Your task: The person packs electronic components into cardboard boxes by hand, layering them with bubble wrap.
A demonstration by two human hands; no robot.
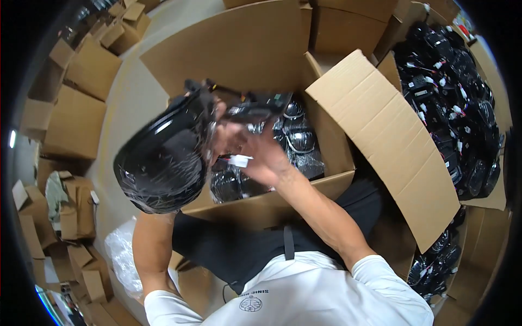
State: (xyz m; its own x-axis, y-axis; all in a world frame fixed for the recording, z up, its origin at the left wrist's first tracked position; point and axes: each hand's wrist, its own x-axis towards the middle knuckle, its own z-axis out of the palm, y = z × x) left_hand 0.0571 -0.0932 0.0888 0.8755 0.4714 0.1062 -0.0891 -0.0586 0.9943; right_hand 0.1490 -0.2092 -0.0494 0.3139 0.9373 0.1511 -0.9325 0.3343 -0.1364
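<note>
Grey floor (122,130), brown cartons (81,122) stacked along the left, several with flaps up. Open carton (261,209) sits right in front of the person, tall back flap (234,46) raised; glossy black parts (300,140) in clear plastic inside, seen toward its right wall and near edge. Black housing (163,157), rounded, shiny, film-wrapped, is up in the air over the carton's near left corner, rounded end toward the person's left. Left hand (219,110) holds it from behind, mostly hidden; what shows is a few bent fingers at the housing's right edge. Right hand (263,157) is beside that same edge, over the carton, palm turned inward; fingers blurred, cannot tell if they grip anything. White connector (239,161) just below those fingers. Dark flat piece (255,108), also blurred, juts out above the right hand; cannot tell if joined to the housing. Long cardboard flap (389,152) slants down at right. Beyond it, a pile of black parts with white plugs (454,117) fills another carton. Clear plastic bag (122,255) near the left forearm.
</note>
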